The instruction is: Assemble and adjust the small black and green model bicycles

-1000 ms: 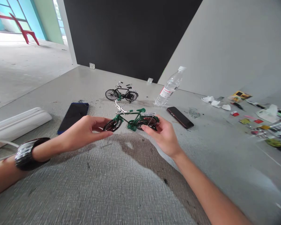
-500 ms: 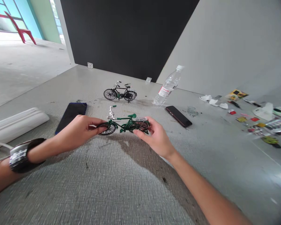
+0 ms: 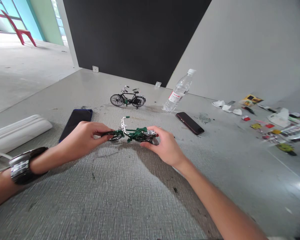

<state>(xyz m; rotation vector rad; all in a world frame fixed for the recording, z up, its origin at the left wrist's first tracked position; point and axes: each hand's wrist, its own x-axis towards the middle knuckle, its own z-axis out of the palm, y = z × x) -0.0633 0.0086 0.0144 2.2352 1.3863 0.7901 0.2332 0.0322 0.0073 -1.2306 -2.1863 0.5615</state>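
Gripping opposite ends, both hands (image 3: pixel 83 136) (image 3: pixel 167 146) hold a green toy bicycle (image 3: pixel 135 134).

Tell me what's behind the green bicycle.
Behind the green bicycle, a black bicycle stands farther back on the tabletop. Whatever lies behind the right hand, gripping the rear, is covered and can't be seen.

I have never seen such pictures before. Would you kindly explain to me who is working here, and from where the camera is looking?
No machine appears: these are a person's bare hands, seen by one camera worn on the head. The left hand holds a model green bicycle by its front wheel; the right hand holds it at the back. Beyond it, a model black bicycle stands on the grey surface. To that one's right stands a clear bottle, with a dark phone lying nearer.
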